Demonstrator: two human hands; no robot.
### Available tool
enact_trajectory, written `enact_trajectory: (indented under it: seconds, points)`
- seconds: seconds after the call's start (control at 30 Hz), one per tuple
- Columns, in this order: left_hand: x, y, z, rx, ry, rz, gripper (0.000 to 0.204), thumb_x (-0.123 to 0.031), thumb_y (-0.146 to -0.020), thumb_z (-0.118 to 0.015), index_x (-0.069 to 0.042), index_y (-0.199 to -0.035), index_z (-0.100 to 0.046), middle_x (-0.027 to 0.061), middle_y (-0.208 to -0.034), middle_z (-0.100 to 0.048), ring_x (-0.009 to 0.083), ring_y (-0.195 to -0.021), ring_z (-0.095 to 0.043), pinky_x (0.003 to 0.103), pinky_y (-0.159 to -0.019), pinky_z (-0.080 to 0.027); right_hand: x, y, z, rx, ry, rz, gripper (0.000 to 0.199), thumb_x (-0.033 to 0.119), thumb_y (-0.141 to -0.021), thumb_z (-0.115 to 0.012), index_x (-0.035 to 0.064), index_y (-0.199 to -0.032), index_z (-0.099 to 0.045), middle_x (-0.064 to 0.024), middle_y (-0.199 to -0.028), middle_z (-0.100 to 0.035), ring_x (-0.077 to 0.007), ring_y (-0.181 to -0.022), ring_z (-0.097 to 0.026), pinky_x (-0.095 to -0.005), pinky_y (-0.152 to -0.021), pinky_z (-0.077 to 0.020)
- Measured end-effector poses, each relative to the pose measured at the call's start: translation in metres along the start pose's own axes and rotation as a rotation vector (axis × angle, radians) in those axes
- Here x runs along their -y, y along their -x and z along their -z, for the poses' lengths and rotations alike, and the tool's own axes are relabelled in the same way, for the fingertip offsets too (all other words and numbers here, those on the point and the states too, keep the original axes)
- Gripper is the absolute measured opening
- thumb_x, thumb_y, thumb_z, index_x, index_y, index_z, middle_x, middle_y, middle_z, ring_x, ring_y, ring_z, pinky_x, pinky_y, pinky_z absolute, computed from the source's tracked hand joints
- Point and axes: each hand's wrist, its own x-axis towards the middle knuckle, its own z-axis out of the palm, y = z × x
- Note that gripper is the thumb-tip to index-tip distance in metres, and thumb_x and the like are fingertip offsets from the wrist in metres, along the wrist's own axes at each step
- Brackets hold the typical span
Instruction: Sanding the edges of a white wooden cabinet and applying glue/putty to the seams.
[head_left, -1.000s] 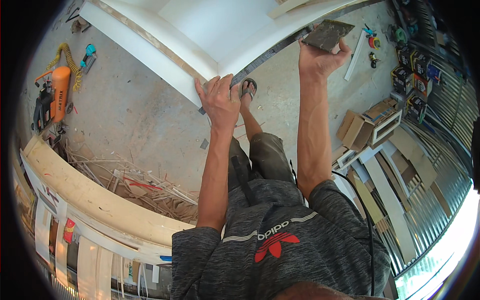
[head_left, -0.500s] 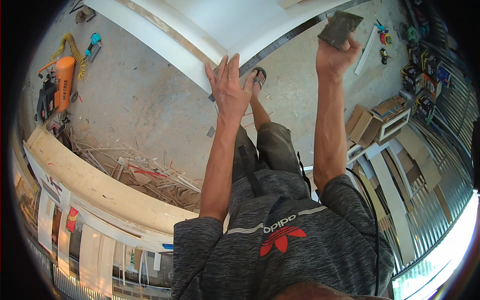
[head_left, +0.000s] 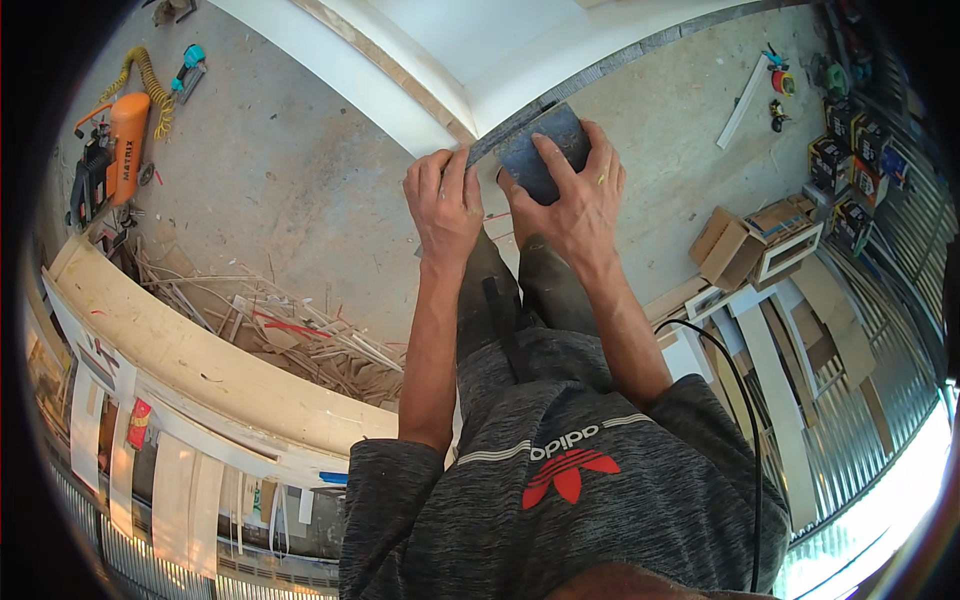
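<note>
A large white panel box [head_left: 385,120], like a cabinet carcass, points its near corner toward me, with a dark strip [head_left: 640,45] running along its right-hand edge. My left hand [head_left: 445,210] is at that corner, its fingers bent and close together around the strip's near end. In my right hand [head_left: 585,205] is a dark, flat rectangular pad [head_left: 528,168], gripped with the fingers over its top face and right side. The pad lies beside the strip near the corner, its upper left edge along the strip. Its underside is hidden.
An orange air compressor [head_left: 128,150] with a yellow coiled hose [head_left: 150,75] stands left, beside a teal nail gun [head_left: 188,72]. Wood offcuts [head_left: 290,325] are heaped at lower left behind a long pale board [head_left: 190,320]. Cardboard boxes [head_left: 730,245] stand on the right.
My right hand has brought the pad down and left from its raised place to the strip near the corner. My left hand's spread fingers have drawn together around the strip's end.
</note>
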Motion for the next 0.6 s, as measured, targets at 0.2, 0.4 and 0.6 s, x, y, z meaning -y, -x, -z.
enact_trajectory:
  seconds: [0.2, 0.4, 0.6]
  points:
    - [0.003, -0.003, -0.003, -0.042, 0.131, -0.021, 0.033, 0.001, -0.076, -0.075, 0.0, -0.109, -0.07, 0.0098, -0.105, -0.061, 0.0287, -0.098, -0.058, 0.04, -0.086, -0.049, -0.001, -0.008, -0.002, 0.005, 0.01, 0.043, 0.056, 0.026, -0.064, -0.076, 0.0161, -0.119, -0.068, -0.022, -0.137, -0.044, -0.0417, -0.121, -0.047, -0.0538, -0.102, -0.0369]
    - [-0.002, -0.008, -0.008, -0.098, 0.078, -0.031, 0.031, -0.001, -0.077, -0.078, -0.003, -0.107, -0.072, 0.0086, -0.101, -0.06, 0.0277, -0.093, -0.058, 0.039, -0.082, -0.049, -0.005, -0.012, 0.0, 0.0, 0.025, 0.052, 0.058, 0.027, -0.063, -0.077, 0.0168, -0.119, -0.068, -0.0225, -0.137, -0.044, -0.0421, -0.122, -0.047, -0.0538, -0.102, -0.0372]
    - [-0.009, -0.017, -0.008, -0.059, -0.023, -0.048, 0.032, -0.014, -0.078, -0.08, -0.006, -0.108, -0.073, 0.0086, -0.104, -0.056, 0.0263, -0.094, -0.057, 0.04, -0.08, -0.046, -0.007, -0.014, -0.008, 0.001, 0.059, 0.052, 0.057, 0.029, -0.064, -0.076, 0.0175, -0.119, -0.068, -0.0227, -0.136, -0.044, -0.042, -0.121, -0.048, -0.0541, -0.101, -0.0376]
